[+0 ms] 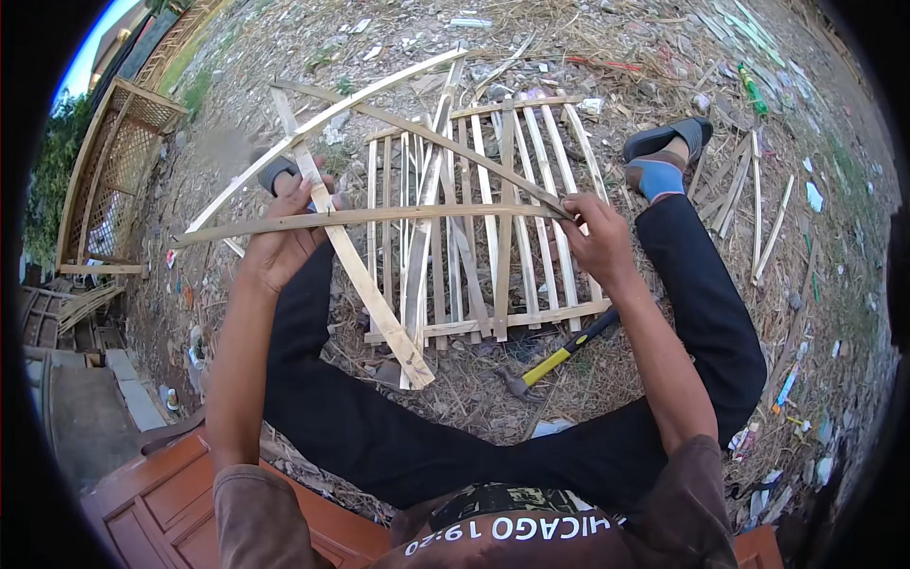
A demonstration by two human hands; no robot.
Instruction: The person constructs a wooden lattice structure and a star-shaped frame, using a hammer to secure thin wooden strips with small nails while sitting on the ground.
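A star-shaped frame of thin wooden slats (365,268) is held up in front of me, its crossed slats tilted over the ground. My left hand (284,237) grips it on the left, where two slats cross, with the thumb along the wide slat. At the right point, where two slat ends meet, the fingers of my right hand (599,239) pinch the wood. Beneath the star lies a slatted wooden panel (474,328), partly hidden by it. On the ground between my legs is a hammer (559,360) with a yellow and black handle.
Loose wooden strips (755,204) lie beyond my right leg, near a green plastic bottle (754,90). A lattice wooden panel (118,171) stands at the far left. Reddish-brown panelled wood (166,503) is under me at the lower left. Litter and dry straw cover the ground.
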